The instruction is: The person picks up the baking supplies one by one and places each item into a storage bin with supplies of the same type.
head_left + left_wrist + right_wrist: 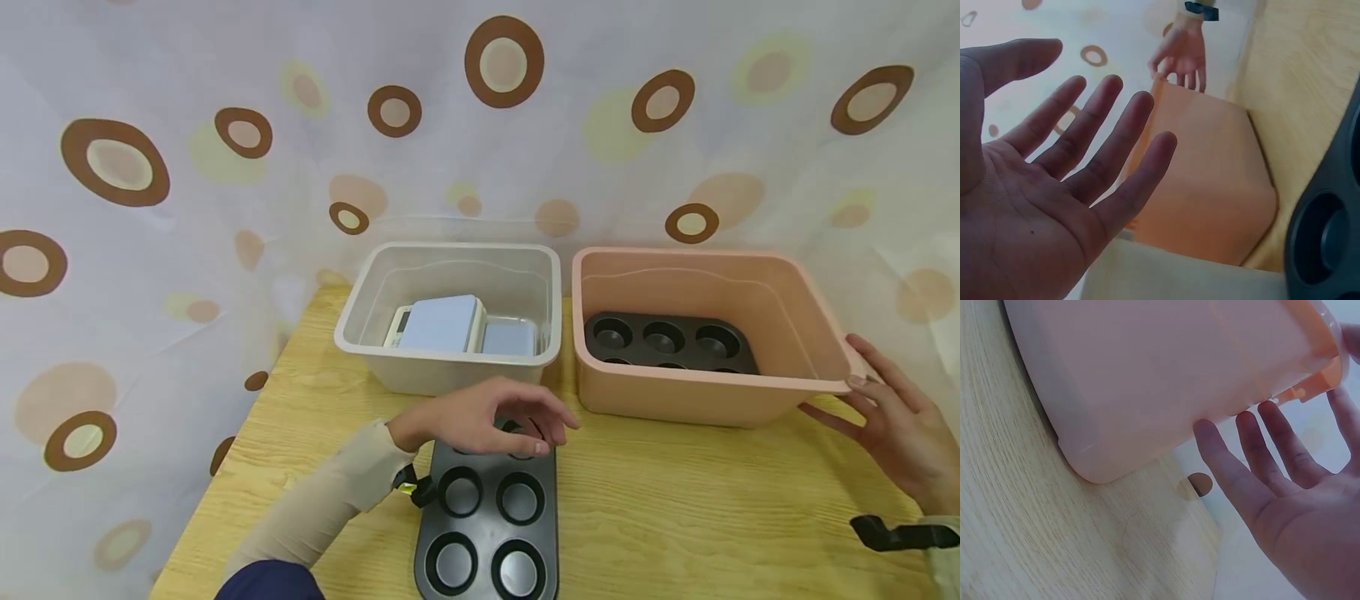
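Observation:
My left hand hovers over the far end of a dark muffin tin lying on the table. Its fingers are loosely bent, and the palm seen in the left wrist view holds nothing. At the right, my right hand grips the rim corner of a pink plastic bin. In the right wrist view its fingers reach under the rim along the outer wall, with the thumb at the rim's edge. Inside the pink bin lies another dark muffin tin, its near part hidden by the wall.
A light grey bin stands to the left of the pink one, a narrow gap between them. In it sits a kitchen scale with a pale blue top, beside another pale blue flat item. Behind the wooden table hangs a circle-patterned curtain.

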`<control>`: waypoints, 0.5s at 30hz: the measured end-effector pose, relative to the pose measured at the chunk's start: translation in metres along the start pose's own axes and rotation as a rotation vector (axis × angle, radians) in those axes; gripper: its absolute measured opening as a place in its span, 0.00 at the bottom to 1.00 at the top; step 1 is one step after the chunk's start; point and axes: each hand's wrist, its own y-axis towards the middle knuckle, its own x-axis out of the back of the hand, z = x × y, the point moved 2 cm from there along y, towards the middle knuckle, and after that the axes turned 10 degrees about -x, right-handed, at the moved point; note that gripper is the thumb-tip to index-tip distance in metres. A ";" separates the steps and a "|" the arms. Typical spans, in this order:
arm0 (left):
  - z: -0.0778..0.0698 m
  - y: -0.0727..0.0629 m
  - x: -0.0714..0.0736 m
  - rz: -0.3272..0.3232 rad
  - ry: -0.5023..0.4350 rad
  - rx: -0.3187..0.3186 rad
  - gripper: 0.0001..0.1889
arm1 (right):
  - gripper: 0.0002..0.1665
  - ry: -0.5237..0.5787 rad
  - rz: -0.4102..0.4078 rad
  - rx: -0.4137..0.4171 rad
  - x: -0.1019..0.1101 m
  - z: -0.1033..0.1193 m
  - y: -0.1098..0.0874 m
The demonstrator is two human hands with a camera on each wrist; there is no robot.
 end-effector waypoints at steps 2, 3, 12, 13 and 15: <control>0.004 -0.007 -0.003 -0.006 -0.001 0.016 0.21 | 0.39 -0.006 -0.002 -0.001 0.001 0.000 -0.001; 0.006 -0.010 -0.005 -0.010 -0.006 0.026 0.21 | 0.39 -0.009 -0.004 -0.003 0.001 0.000 -0.001; 0.021 -0.049 -0.015 -0.095 -0.028 0.092 0.19 | 0.39 -0.013 -0.021 -0.015 0.002 0.000 -0.001; 0.022 -0.055 -0.016 -0.115 -0.040 0.093 0.19 | 0.39 -0.017 -0.025 -0.018 0.002 0.000 -0.001; 0.026 -0.067 -0.019 -0.160 -0.068 0.093 0.19 | 0.39 -0.024 -0.037 -0.031 0.002 0.000 -0.001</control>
